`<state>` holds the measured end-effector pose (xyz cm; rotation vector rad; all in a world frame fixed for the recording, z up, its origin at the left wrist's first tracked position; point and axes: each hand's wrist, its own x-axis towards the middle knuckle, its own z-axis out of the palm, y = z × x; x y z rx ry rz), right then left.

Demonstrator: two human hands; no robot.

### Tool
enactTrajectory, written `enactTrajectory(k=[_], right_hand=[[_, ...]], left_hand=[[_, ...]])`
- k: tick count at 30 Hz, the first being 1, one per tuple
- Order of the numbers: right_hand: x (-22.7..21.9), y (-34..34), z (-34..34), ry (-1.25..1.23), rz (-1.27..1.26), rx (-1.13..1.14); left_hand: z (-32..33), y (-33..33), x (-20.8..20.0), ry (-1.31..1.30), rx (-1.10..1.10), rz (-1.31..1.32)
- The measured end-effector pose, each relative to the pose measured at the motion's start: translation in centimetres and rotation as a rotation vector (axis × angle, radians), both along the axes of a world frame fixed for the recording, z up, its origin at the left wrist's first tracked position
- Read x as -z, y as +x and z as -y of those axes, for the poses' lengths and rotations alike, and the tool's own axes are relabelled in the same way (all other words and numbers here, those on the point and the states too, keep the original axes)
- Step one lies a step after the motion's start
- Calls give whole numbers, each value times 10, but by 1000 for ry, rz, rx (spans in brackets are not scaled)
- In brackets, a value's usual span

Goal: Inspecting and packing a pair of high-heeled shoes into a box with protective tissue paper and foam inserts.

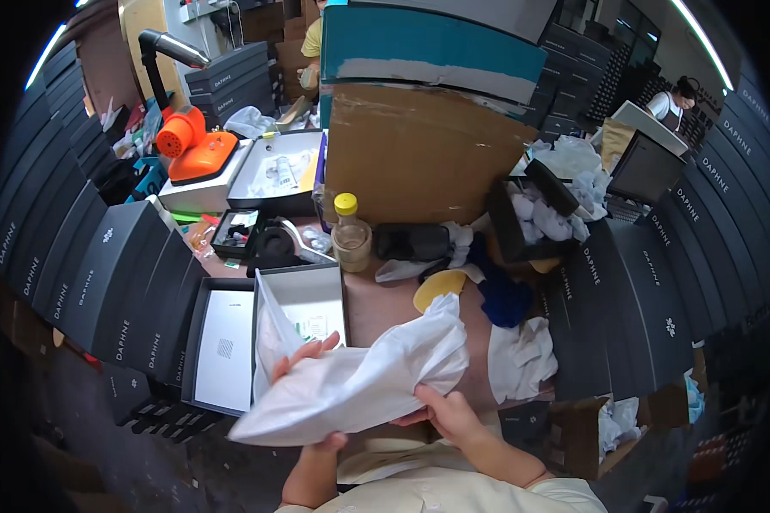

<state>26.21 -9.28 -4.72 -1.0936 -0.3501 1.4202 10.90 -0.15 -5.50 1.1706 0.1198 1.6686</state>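
A crumpled white wrapping sheet [351,385], long and bunched like a bundle, hangs in front of me between both hands. Whatever it may enclose is hidden. My left hand [319,451] is closed round its left part, with fingers showing above and the thumb below. On its right end, the thumb and fingers of my right hand [453,416] pinch the sheet. Just beyond my left hand lies an open dark shoe box [329,278] with a pale inside. Its white-lined lid [222,342] rests beside it on the left.
Stacks of dark shoe boxes [120,291] wall both sides. Across the table stand a yellow-capped bottle [351,239], an orange lamp-like device [197,145] and a large cardboard box [428,150]. A dark blue cloth [500,295] and white cloth [522,359] lie to the right.
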Motion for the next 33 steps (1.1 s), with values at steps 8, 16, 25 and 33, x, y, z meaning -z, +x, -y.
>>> enactTrajectory(k=[8, 16, 25, 33], right_hand=[[-2, 76, 8, 349, 523, 96], [-21, 97, 23, 386, 1487, 232], [-26, 98, 64, 251, 252, 238], [-39, 104, 87, 0, 1224, 181]], left_hand=[[0, -9, -5, -544, 112, 156], [6, -44, 20, -754, -176, -154], [7, -43, -1, -794, 0, -178], [19, -52, 0, -542, -160, -491]])
